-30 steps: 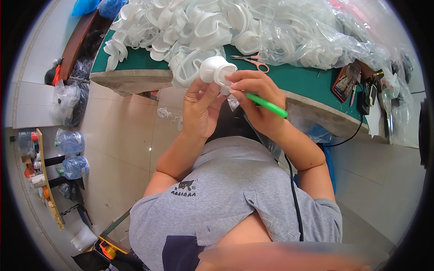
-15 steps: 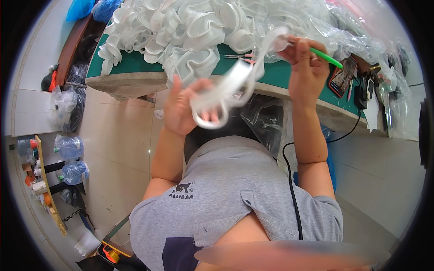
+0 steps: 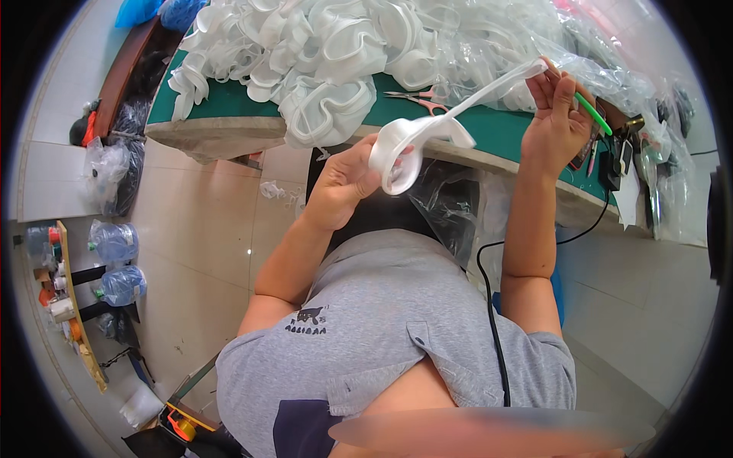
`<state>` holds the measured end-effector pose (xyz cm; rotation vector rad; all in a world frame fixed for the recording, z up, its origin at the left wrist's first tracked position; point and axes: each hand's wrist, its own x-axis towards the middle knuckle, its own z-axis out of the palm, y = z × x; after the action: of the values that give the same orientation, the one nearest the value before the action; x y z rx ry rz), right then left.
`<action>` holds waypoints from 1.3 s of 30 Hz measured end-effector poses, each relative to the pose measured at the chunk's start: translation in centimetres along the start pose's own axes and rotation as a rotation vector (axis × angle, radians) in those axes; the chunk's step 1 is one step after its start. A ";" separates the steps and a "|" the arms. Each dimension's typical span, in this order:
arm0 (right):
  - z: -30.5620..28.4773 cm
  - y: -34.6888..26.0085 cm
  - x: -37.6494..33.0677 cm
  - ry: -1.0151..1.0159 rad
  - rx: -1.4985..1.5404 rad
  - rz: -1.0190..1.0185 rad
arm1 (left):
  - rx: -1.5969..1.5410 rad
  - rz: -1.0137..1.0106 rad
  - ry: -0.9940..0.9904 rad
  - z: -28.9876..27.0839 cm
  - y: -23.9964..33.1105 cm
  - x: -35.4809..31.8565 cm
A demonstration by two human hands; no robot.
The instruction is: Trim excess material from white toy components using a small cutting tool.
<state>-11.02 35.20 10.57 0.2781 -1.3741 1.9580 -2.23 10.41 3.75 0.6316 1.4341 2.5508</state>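
My left hand [image 3: 345,187] is closed around a coiled loop of a white fabric band [image 3: 391,145] above the table's front edge. From the loop, a narrow stretch of it runs up to the right, where the fingers of my right hand [image 3: 556,126] pinch its end. A slim green pen-like tool [image 3: 594,114] is tucked in my right hand and sticks out to the right; its tip is hidden. A heap of similar white bands [image 3: 328,53] covers the far side of the green tabletop [image 3: 489,136]. Pink-handled scissors [image 3: 421,99] lie between the heap and my hands.
Clear plastic bags [image 3: 519,38] spread over the table's back right. A black adapter [image 3: 608,174] with a black cable [image 3: 489,282] lies at the right edge, the cable crossing my shirt. White scraps [image 3: 273,189] are on the floor. Large plastic bottles [image 3: 122,286] stand at the left.
My right hand has moved right, drawing the band out straighter between my hands. My left hand has moved a little right with the loop, and the scissors show more fully.
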 end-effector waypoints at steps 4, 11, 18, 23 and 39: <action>0.2 0.1 -2.4 -0.082 0.034 0.120 | -0.343 -0.121 0.007 -0.1 0.1 0.2; 1.3 -0.1 -3.8 -0.234 0.137 0.283 | -0.753 -0.196 0.018 -0.5 0.7 -0.1; 1.8 -0.1 -4.2 -0.237 0.111 0.289 | -0.899 -0.183 -0.100 -1.1 0.2 -0.1; 2.0 -1.2 -5.1 -0.330 0.173 0.259 | -0.932 -0.167 -0.051 1.0 1.6 0.7; 1.4 -0.9 -8.2 -1.370 -0.424 0.348 | -1.334 -0.088 0.016 -1.6 2.1 1.0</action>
<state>-4.81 30.63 7.37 1.4107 -2.7579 1.5801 -3.61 8.32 5.10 0.2584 -0.3918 2.6585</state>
